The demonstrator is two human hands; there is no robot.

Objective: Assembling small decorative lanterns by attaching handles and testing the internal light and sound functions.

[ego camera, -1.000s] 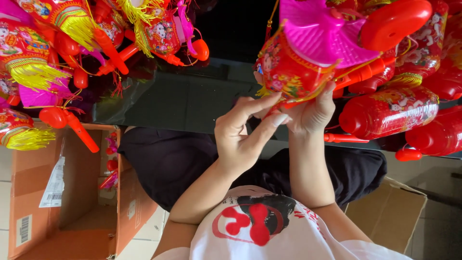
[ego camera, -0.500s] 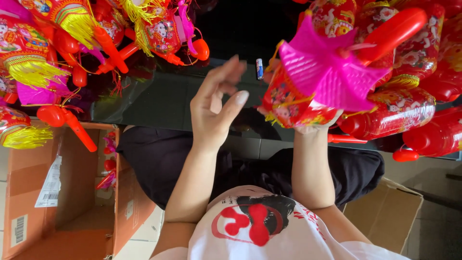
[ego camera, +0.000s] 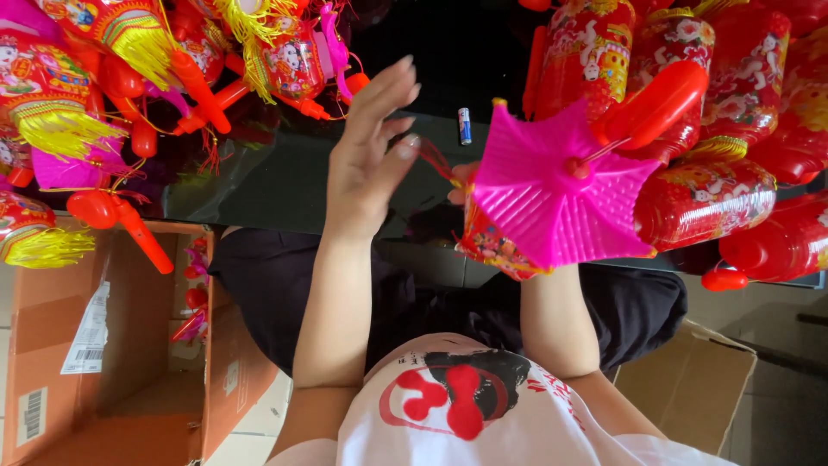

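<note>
The left hand (ego camera: 366, 164) is up over the dark glass table (ego camera: 285, 185), fingers spread wide and holding nothing. The right hand (ego camera: 463, 181) is almost wholly hidden behind the toy lantern (ego camera: 552, 194) with its pink star-shaped top, so its grip cannot be told, though fingertips show at the lantern's edge. Finished red lanterns (ego camera: 716, 198) crowd just beside it, a small battery (ego camera: 464, 126) lies near, and an open cardboard box (ego camera: 112, 345) sits low at the left.

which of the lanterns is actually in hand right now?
The lantern with the magenta fan-shaped top, held up from below by the right hand, mostly hidden behind it. The other lanterns lie in piles on the table; the open left hand holds nothing.
</note>
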